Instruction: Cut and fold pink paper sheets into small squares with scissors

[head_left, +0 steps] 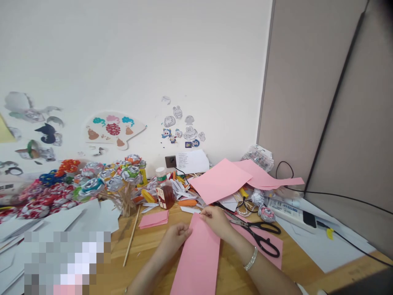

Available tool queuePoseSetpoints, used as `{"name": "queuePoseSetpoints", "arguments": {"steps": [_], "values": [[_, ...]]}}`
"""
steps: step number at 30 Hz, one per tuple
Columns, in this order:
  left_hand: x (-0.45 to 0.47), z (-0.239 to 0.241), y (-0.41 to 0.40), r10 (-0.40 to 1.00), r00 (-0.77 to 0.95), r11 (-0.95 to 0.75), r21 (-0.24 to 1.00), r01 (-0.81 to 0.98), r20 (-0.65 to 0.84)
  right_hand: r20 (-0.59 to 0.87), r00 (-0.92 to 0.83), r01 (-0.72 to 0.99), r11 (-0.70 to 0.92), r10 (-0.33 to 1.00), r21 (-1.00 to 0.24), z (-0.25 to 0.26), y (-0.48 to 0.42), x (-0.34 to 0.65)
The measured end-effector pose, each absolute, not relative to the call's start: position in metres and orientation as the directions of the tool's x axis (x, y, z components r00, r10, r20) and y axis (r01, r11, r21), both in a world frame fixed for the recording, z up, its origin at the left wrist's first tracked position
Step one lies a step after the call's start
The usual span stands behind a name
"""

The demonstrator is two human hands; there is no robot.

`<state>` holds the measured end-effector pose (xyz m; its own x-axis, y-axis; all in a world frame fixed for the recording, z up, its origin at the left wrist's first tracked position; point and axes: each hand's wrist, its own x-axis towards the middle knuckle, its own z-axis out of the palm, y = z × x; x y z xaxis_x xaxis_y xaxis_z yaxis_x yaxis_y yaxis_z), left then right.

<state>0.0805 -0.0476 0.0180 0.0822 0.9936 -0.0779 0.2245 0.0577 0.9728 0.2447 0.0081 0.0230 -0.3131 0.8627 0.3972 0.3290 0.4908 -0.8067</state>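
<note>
A long pink paper strip [198,258] lies on the wooden table [147,246] in front of me. My left hand [177,233] is curled with its fingers pinching the strip's left edge near the top. My right hand [216,220], a silver bracelet [251,259] on its wrist, presses and pinches the strip's top right corner. Black-handled scissors [259,235] rest just right of my right hand, on another pink sheet [274,243].
A small stack of pink squares [154,219] and a wooden stick [132,237] lie to the left. Paper flowers on sticks [116,180], a bottle [164,192], large pink sheets [221,180], a power strip [291,211] and cables crowd the back. White sheets [76,221] lie at the left.
</note>
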Motion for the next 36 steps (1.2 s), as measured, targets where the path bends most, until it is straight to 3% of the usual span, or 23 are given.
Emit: {"name": "queuePoseSetpoints", "arguments": {"steps": [15, 22, 27, 31, 33, 36], "values": [[0.068, 0.013, -0.046, 0.995, 0.083, 0.019, 0.947, 0.32, -0.047, 0.421, -0.016, 0.316, 0.404, 0.907, -0.859, 0.017, 0.048, 0.279], [0.053, 0.024, -0.036, 0.999, -0.045, 0.033, 0.952, 0.304, -0.021, 0.406, 0.089, 0.241, 0.375, 0.91, -0.895, 0.01, 0.057, 0.284], [0.043, 0.036, -0.033, 0.988, -0.144, 0.082, 0.98, 0.181, -0.056, 0.408, 0.188, 0.173, 0.379, 0.893, -0.909, 0.009, 0.058, 0.284], [0.055, 0.033, -0.04, 0.99, -0.016, 0.142, 0.988, 0.067, -0.142, 0.412, 0.28, 0.145, 0.386, 0.867, -0.911, 0.01, 0.057, 0.283], [0.061, 0.03, -0.042, 0.987, 0.052, 0.146, 0.983, 0.107, -0.153, 0.415, 0.314, 0.135, 0.392, 0.854, -0.91, 0.012, 0.055, 0.283], [0.063, 0.027, -0.041, 0.995, 0.017, 0.088, 0.974, 0.21, -0.094, 0.418, 0.315, 0.127, 0.398, 0.852, -0.908, 0.013, 0.054, 0.282]]}}
